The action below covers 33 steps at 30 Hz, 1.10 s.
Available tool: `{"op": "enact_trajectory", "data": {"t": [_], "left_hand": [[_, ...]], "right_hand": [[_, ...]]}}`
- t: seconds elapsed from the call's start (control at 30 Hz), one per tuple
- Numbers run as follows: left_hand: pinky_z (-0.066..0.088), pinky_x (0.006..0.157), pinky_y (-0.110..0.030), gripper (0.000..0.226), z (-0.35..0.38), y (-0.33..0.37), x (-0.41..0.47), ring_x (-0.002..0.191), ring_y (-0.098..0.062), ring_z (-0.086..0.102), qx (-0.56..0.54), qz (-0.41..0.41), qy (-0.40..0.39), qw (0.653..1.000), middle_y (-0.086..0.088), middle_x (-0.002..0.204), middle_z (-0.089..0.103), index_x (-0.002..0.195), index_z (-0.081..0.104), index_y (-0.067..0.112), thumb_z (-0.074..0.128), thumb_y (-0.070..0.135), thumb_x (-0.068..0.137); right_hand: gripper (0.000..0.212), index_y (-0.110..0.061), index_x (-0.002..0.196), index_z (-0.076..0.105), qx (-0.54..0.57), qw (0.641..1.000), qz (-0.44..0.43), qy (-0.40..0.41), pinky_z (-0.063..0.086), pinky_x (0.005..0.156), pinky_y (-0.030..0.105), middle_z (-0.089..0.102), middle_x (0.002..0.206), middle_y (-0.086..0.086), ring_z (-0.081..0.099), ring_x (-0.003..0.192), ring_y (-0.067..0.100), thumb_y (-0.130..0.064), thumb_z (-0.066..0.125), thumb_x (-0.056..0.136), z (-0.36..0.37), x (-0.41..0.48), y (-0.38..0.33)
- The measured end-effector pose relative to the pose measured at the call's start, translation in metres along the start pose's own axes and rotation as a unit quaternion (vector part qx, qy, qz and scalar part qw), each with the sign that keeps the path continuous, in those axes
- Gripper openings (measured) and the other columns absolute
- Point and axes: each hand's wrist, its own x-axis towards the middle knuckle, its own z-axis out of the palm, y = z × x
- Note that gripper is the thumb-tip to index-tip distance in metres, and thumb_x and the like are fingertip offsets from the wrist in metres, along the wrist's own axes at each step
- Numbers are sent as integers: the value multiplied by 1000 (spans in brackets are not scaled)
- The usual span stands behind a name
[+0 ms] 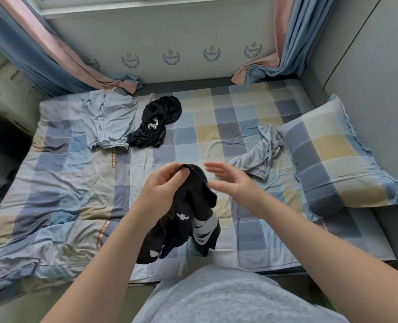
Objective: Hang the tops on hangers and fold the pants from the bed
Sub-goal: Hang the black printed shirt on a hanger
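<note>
The bed is the biggest thing here. It is flat and wide, and its soft sheet has squares of blue, grey and yellow, with lots of wrinkles.

At the two far corners of the bed, long blue and pink curtains hang down, and their ends bunch up on it.

On the right side of the bed lies a fat, puffy pillow in the same squares.

Near the far left corner of the bed lie pale pants. They are thin and smooth, laid mostly flat, with gathered stretchy ends.

Over the near middle of the bed hangs the black garment. It is soft and floppy, all folds, with white marks and grey stripes on it. It is lifted up off the sheet.

At the far middle of the bed, touching the pale pants, is a black heap. It is shiny and scrunched, with a bit of white on it.

On the right of the bed, just beside the pillow, is a crumpled pale cloth, twisted up.

My left hand pinches the top edge of the black garment, with fingers curled tight. My right hand is spread wide, fingers straight and blurry, holding nothing, right beside the garment. I cannot tell if it touches.
</note>
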Motion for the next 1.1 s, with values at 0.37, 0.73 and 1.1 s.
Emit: {"op": "enact_trajectory", "data": {"t": [0.37, 0.73, 1.1], "left_hand": [[53, 72, -33, 19, -44, 1, -13, 76, -18, 67, 110, -9, 37, 993, -12, 85, 72, 90, 73, 21, 59, 29, 100], [50, 70, -32, 25, -25, -75, 5, 86, -13, 64, 318, -190, -50, 928, 6, 94, 65, 95, 54, 26, 65, 49, 90], [50, 73, -39, 24, -31, -80, 44, 84, -25, 57, 459, -1, -109, 882, 2, 91, 60, 86, 64, 22, 52, 2, 84]], "right_hand": [[17, -13, 83, 64, -220, 966, 92, 103, 42, 70, 33, 64, 81, 6, 54, 81, 22, -3, 59, 95, 8, 26, 50], [32, -14, 68, 52, -94, 989, 21, 114, 28, 48, 16, 38, 51, -17, 34, 48, 2, -23, 64, 97, 16, -5, -6], [20, -9, 73, 65, 1, 933, 2, 359, 42, 52, 18, 58, 57, -1, 54, 55, 8, -13, 70, 93, 35, -80, -27]]}}
